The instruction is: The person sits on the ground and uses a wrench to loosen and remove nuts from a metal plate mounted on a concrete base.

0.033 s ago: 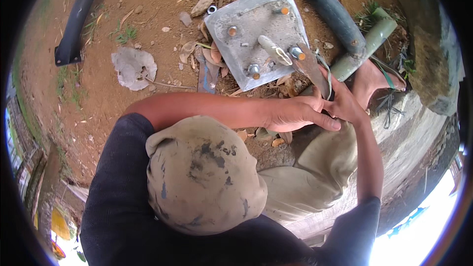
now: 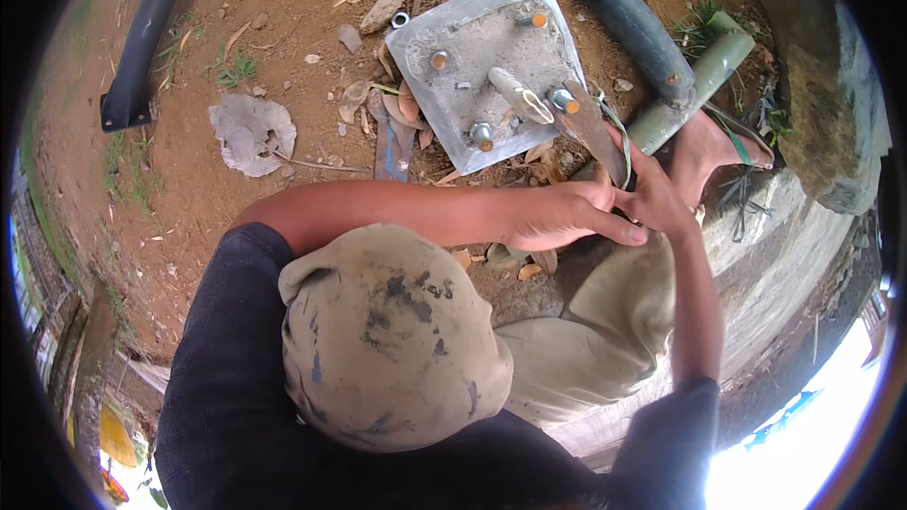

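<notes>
My left hand (image 2: 572,210) reaches across from the left and meets my right hand (image 2: 654,196). Its thumb points right, and its fingers are curled and mostly hidden against the right hand, so what they grip does not show. The right hand is closed around the near end of a flat, rusty metal strip (image 2: 597,144). That strip's far end lies beside a bolt with a nut (image 2: 564,99) on a square concrete slab (image 2: 439,30) framed in grey metal. Other bolts stand on the slab, along with a pale cut tube (image 2: 520,94).
A dark pipe (image 2: 635,26) and a green pipe (image 2: 690,85) lie right of the slab, beside my bare foot (image 2: 694,156). Loose nuts (image 2: 401,20) rest beyond it. A black metal post (image 2: 134,61), a dry leaf (image 2: 250,132) and a large stone (image 2: 831,85) lie around.
</notes>
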